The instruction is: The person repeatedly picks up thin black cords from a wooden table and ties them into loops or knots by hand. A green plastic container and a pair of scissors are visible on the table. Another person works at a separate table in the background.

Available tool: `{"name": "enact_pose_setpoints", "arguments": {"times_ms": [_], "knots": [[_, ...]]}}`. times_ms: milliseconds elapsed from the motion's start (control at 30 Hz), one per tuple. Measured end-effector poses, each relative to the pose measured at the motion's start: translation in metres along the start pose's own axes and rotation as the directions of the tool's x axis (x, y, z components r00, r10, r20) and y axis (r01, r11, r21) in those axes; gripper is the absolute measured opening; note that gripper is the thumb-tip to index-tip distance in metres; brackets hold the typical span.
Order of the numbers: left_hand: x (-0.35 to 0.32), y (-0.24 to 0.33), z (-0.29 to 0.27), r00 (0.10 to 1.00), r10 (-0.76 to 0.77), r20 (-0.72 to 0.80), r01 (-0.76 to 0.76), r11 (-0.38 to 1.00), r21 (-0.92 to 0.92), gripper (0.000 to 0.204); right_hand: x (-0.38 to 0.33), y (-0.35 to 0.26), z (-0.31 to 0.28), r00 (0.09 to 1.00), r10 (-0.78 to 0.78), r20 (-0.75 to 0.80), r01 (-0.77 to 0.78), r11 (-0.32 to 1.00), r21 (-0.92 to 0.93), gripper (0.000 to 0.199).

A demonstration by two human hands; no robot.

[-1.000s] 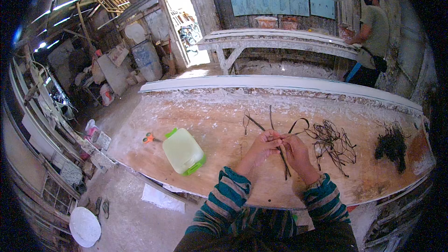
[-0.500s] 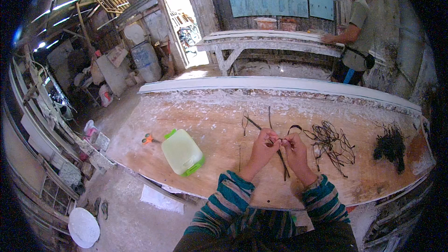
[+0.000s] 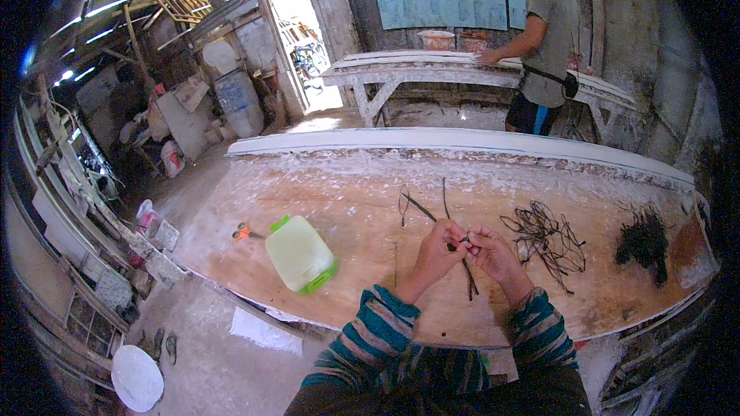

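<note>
Above the plywood table, my left hand (image 3: pixel 439 252) and my right hand (image 3: pixel 496 256) meet fingertip to fingertip. Both are closed in a pinch on a thin black cord (image 3: pixel 465 239), of which only a short dark bit shows between the fingers. Black strips lie on the wood around my left hand: one strip (image 3: pixel 418 206) slants beyond it, another strip (image 3: pixel 445 194) points away from me. More strip ends (image 3: pixel 471 283) lie below, between my wrists. To the right of my right hand spreads a loose tangle of black cords (image 3: pixel 546 243).
A dark bundle of cords (image 3: pixel 644 243) lies at the table's right end. On the left are a lidded container (image 3: pixel 299 250) with green clips and orange-handled scissors (image 3: pixel 245 232). A long white board (image 3: pixel 462 139) borders the far edge. Another person (image 3: pixel 543 54) stands at a bench (image 3: pixel 385 75) behind.
My hands have drawn together, and the black loop that stuck up above my right hand no longer shows. The other person has moved left along the bench.
</note>
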State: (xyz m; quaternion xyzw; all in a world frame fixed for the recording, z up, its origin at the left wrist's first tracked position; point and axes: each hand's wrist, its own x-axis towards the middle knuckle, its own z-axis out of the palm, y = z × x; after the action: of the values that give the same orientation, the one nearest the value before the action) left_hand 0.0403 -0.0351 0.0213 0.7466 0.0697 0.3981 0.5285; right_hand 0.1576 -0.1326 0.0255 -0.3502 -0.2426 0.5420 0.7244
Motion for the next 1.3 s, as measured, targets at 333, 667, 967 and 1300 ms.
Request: {"name": "enact_pose_setpoints", "arguments": {"times_ms": [333,667,967,1300], "knots": [[0.001,-0.009,0.003,0.996,-0.021,-0.089,0.019,1.0,-0.018,0.035,-0.005,0.006,0.018,0.905,-0.417,-0.083,0.31,0.781,-0.542,0.008],[0.002,0.0,-0.001,0.995,-0.083,-0.064,0.071,0.984,-0.161,0.023,-0.007,0.0,0.014,0.816,-0.573,0.076,0.371,0.418,-0.829,0.009],[0.0,-0.014,0.003,0.996,0.049,-0.069,-0.044,0.996,0.072,0.036,-0.014,-0.003,0.03,0.78,-0.617,0.107,0.31,0.231,-0.922,0.013],[0.004,-0.014,0.003,0.998,-0.056,-0.018,0.051,0.977,-0.206,0.018,-0.006,0.005,0.015,0.815,-0.566,0.123,0.382,0.366,-0.849,0.014]]}}
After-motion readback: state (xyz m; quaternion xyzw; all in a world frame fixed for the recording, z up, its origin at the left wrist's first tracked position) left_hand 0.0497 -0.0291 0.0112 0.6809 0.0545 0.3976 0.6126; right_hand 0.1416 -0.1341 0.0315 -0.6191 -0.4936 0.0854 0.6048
